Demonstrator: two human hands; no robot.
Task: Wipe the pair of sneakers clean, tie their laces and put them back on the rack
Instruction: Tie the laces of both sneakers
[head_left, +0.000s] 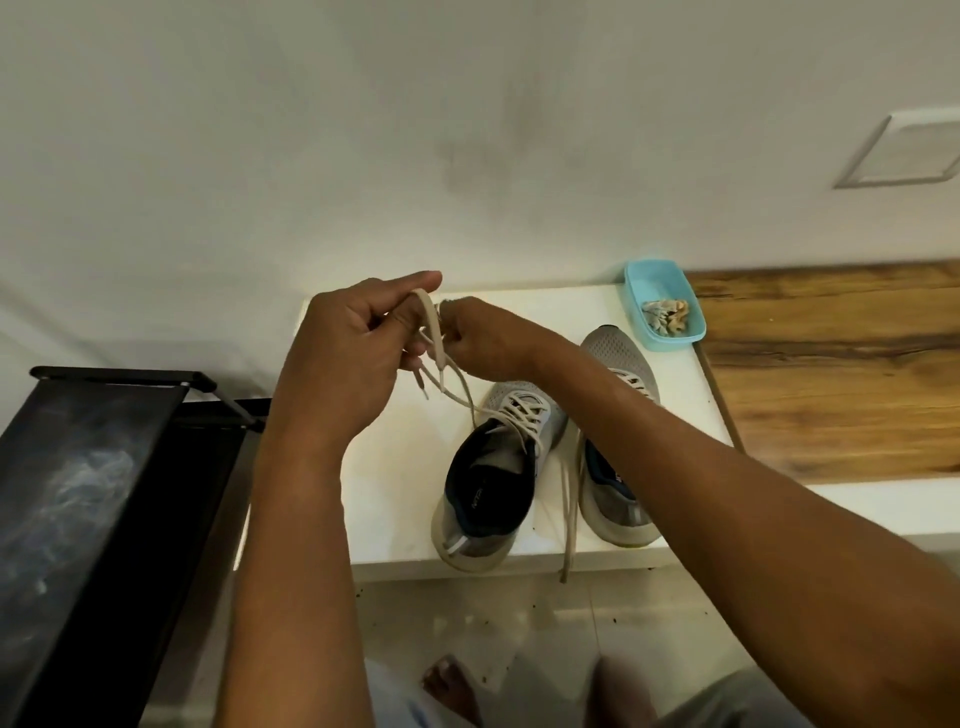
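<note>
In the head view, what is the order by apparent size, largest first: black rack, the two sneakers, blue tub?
1. Black rack, nearest the camera.
2. Both sneakers, about alike; an arm covers one.
3. Blue tub.

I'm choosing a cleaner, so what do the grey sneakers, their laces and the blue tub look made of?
Sneakers: uppers look like matte knit mesh, from the fine dotted texture on the toe; the pale soles are probably foam or rubber.
Laces: flat woven fabric, beige and matte.
Blue tub: likely plastic, smooth with a slight sheen.
</note>
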